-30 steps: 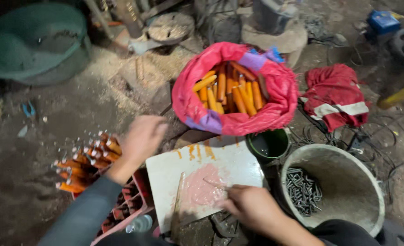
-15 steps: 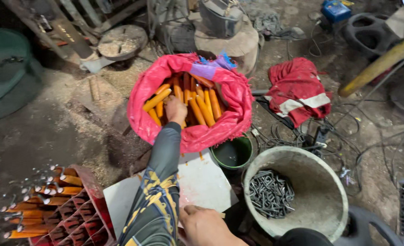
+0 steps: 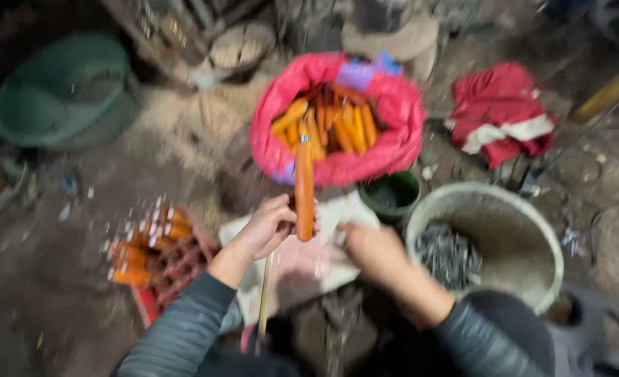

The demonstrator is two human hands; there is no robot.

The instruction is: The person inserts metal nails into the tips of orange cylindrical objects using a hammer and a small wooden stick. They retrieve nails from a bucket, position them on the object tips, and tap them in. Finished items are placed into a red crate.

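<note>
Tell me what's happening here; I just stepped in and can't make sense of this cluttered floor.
A person's left hand holds an upright orange wooden handle above a pale flat board. The right hand rests low beside it; the blur hides whether it holds anything. Behind stands an open pink sack of more orange handles. A pale bucket holding grey metal pieces sits to the right, a red crate to the left.
</note>
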